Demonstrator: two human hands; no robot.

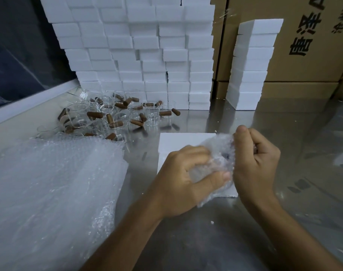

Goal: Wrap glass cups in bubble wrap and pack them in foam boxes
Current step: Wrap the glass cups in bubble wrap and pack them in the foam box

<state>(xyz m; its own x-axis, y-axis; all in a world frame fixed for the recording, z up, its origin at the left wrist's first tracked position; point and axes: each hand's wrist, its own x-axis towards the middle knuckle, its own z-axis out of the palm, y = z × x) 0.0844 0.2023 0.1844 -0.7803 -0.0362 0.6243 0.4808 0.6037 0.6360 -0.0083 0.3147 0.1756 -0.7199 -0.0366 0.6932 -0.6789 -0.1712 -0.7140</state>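
My left hand (pixel 188 178) and right hand (pixel 254 159) both clutch a clear bubble-wrap bundle (pixel 215 163), presumably a cup inside, held over the white foam box (pixel 178 145) for packing. Unwrapped glass cups with brown handles (pixel 112 114) wait beyond the bubble-wrap sheets (pixel 55 182).

Bubble-wrapped bundle (pixel 215 165) held above a white foam box (pixel 178 143); bare glass cups (pixel 108 114) heaped behind

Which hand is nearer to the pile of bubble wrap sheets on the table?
Left. The left hand grips the wrapped bundle just beside the bubble wrap pile. The right hand holds the bundle's far side, further from the pile.
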